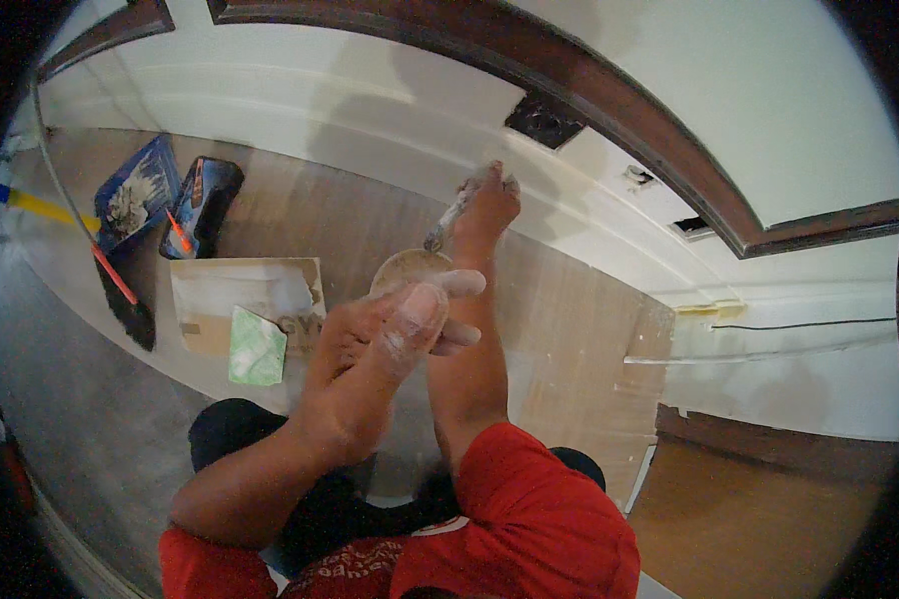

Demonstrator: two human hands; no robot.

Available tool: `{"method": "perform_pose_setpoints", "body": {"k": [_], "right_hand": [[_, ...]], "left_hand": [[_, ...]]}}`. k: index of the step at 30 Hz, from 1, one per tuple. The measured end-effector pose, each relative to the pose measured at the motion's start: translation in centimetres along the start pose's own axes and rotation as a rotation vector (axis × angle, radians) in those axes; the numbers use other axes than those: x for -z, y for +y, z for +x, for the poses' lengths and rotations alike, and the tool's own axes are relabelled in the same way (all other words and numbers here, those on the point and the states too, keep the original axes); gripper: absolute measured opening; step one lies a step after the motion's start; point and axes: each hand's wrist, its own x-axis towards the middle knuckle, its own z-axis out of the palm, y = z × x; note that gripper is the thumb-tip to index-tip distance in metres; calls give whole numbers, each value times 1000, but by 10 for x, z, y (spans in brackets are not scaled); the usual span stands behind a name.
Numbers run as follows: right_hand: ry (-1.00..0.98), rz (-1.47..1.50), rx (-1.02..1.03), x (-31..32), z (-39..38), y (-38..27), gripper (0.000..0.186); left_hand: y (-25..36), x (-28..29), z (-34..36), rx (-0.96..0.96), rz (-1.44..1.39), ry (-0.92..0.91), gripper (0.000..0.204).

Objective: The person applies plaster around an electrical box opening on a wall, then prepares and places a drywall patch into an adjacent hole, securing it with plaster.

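Left of the cardboard sheet (205, 285), a blue plastic tray (157, 150) is holding whitish paste (130, 212). A green pad (257, 347) is overlapping the sheet. Right of it, the dusty left hand (380, 334) is hanging curled, contents unclear; farther up-right, the right hand (489, 212) is clamping a crumpled, whitish wad (459, 205).

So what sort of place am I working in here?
Most likely an indoor room under renovation: a dark, rough opening shows in the white wall beneath brown trim, and a blue tray smeared with pale material lies on the floor.
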Motion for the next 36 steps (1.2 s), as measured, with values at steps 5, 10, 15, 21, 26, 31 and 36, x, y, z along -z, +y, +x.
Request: {"method": "perform_pose_setpoints", "body": {"k": [5, 10, 15, 21, 26, 31, 36], "right_hand": [[94, -77, 75, -5, 5, -15, 27], [79, -196, 28, -16, -1, -19, 38], [107, 2, -26, -29, -3, -19, 33], [101, 21, -73, -41, -10, -28, 42], [93, -139, 72, -22, 13, -24, 49], [89, -241, 134, -12, 19, -27, 58], [21, -264, 27, -22, 16, -36, 66]], "left_hand": [[9, -10, -1, 43, 99, 41, 62], [6, -6, -5, 102, 84, 57, 63], [18, -3, -6, 86, 71, 22, 64], [12, 12, -10, 78, -54, 25, 45], [12, 11, -9, 59, -79, 25, 50], [11, 1, -4, 71, -76, 40, 50], [6, 0, -3, 46, -88, 21, 48]]}}
